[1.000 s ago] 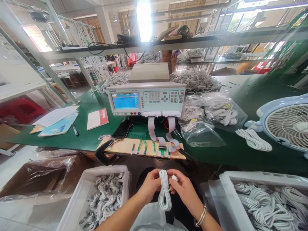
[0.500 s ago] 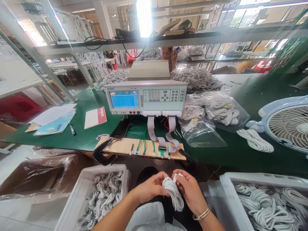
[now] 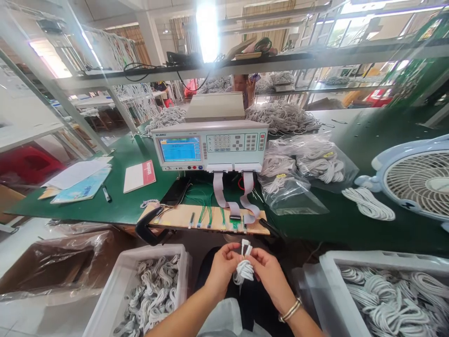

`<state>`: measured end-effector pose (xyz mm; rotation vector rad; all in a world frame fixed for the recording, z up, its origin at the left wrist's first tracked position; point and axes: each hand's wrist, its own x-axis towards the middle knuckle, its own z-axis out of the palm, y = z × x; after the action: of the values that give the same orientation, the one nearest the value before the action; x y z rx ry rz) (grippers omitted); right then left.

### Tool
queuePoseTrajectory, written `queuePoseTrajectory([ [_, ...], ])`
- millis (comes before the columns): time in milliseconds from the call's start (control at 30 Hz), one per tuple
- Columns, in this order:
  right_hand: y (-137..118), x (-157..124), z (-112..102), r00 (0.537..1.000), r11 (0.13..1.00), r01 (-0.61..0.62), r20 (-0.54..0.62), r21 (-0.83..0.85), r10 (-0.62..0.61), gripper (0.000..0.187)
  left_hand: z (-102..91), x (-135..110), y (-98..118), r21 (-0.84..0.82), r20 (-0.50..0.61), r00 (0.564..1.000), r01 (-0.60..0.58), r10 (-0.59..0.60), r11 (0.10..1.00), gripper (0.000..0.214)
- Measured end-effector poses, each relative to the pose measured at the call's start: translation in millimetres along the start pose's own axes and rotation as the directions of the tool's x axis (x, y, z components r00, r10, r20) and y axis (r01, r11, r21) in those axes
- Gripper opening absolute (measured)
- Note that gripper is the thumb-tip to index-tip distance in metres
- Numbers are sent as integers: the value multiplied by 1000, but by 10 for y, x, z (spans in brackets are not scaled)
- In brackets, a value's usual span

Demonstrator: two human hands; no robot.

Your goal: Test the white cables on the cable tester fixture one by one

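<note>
A coiled white cable (image 3: pixel 244 270) is held between both hands above my lap, its white connector ends (image 3: pixel 246 245) pointing up. My left hand (image 3: pixel 224 266) pinches it from the left side. From the right, my right hand (image 3: pixel 265 267) closes its thumb and fingers on the same cable; a bracelet is on that wrist. Just beyond the hands lies a wooden board (image 3: pixel 182 216) with small connectors and green wires along its front edge. Grey ribbon cables (image 3: pixel 219 187) run from this board up to a tester (image 3: pixel 210 146) with a lit blue screen.
White bins of coiled cables stand at left (image 3: pixel 105 285) and right (image 3: pixel 331 281). A black clamp (image 3: pixel 149 229) grips the board. On the green table (image 3: pixel 315 229) are bagged cables (image 3: pixel 321 164), a loose coil (image 3: pixel 368 203), a fan (image 3: pixel 421 180) and papers (image 3: pixel 75 178). Another person sits behind the tester.
Both hands have turned the cable, so its connector ends now point up and the coil hangs bunched below. The tester's screen shows different content.
</note>
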<state>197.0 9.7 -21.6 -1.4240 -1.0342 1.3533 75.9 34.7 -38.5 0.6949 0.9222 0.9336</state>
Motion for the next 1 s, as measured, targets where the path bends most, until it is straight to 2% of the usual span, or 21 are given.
queuePoseTrajectory([
  [100,-6,18,9,990,996,76,-118,-42,-80,23,63,-5,7,-44,3,1000,-31,31,999,33],
  [233,19,105,-40,985,994,109,-135,-22,-111,31,91,-12,26,-88,-9,999,-54,53,995,25],
  [433,-24,245,-107,993,997,55,-100,-44,-59,30,-3,30,127,-29,46,996,-71,73,997,21],
  [633,-88,265,-50,992,978,-104,-48,179,114,25,-159,125,242,89,19,1000,-20,19,996,30],
  [767,-13,285,-78,992,991,-60,-99,115,72,26,-203,151,261,145,65,997,41,-51,989,30],
  [867,6,321,-78,992,993,-40,-115,112,53,27,-207,161,263,104,67,995,60,-67,993,29],
  [1000,-45,344,-7,985,975,-85,-132,205,114,27,-201,169,279,-12,38,996,86,-85,996,28],
])
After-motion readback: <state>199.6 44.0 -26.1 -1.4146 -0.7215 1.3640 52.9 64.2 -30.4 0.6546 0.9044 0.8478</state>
